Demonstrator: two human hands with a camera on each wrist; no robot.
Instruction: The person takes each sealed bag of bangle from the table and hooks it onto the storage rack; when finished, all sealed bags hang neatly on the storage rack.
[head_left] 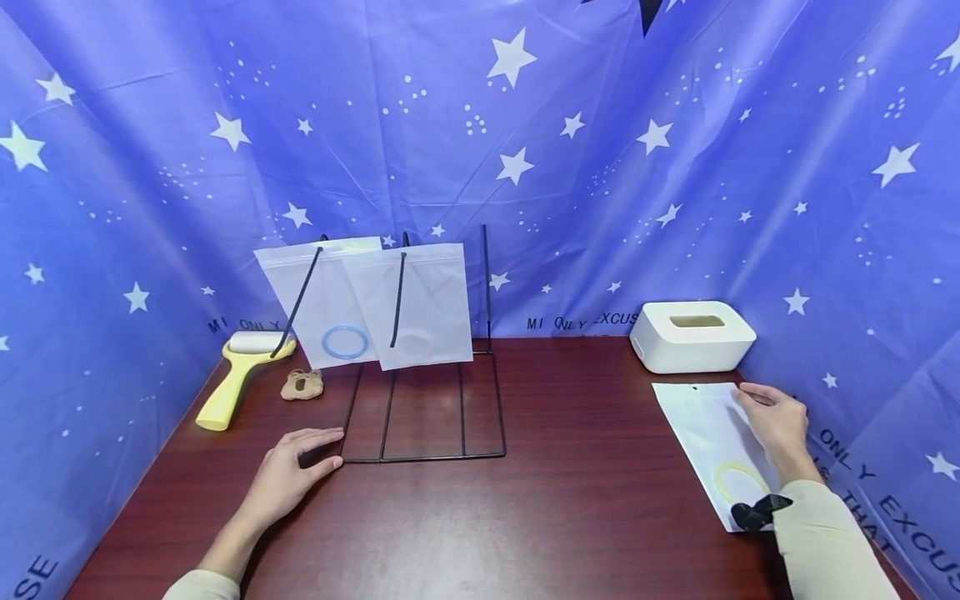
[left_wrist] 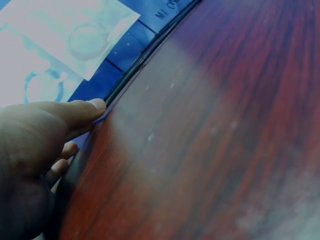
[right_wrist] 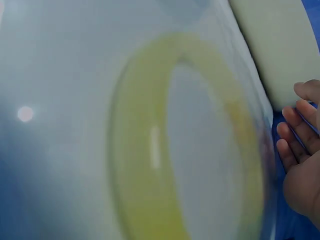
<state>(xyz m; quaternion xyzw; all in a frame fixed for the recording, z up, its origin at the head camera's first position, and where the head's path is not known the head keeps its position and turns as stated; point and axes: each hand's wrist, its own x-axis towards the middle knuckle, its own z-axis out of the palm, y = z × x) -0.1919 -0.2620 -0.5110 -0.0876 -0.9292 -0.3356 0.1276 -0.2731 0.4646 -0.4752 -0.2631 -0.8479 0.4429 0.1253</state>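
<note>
A black wire rack point(head_left: 444, 457) stands left of centre on the table. My left hand point(head_left: 288, 475) is at its left front corner, with thumb and fingertips against the base wire. In the left wrist view, the thumb point(left_wrist: 85, 111) lies along that wire. Two white zip bags hang from the rack's prongs; one bag point(head_left: 303, 292) shows a blue ring point(head_left: 326, 343), and the other bag point(head_left: 435, 308) overlaps it. On the right, my right hand point(head_left: 776, 421) pinches the top corner of another zip bag point(head_left: 701, 433), which shows a yellow ring point(head_left: 718, 479) near its bottom.
A white tissue box point(head_left: 690, 354) stands just behind the right-hand bag. Left of the rack are a yellow-handled lint roller point(head_left: 232, 383) and a small tan item point(head_left: 302, 386). Blue star-printed cloth point(head_left: 570, 192) closes off the back and sides of the table.
</note>
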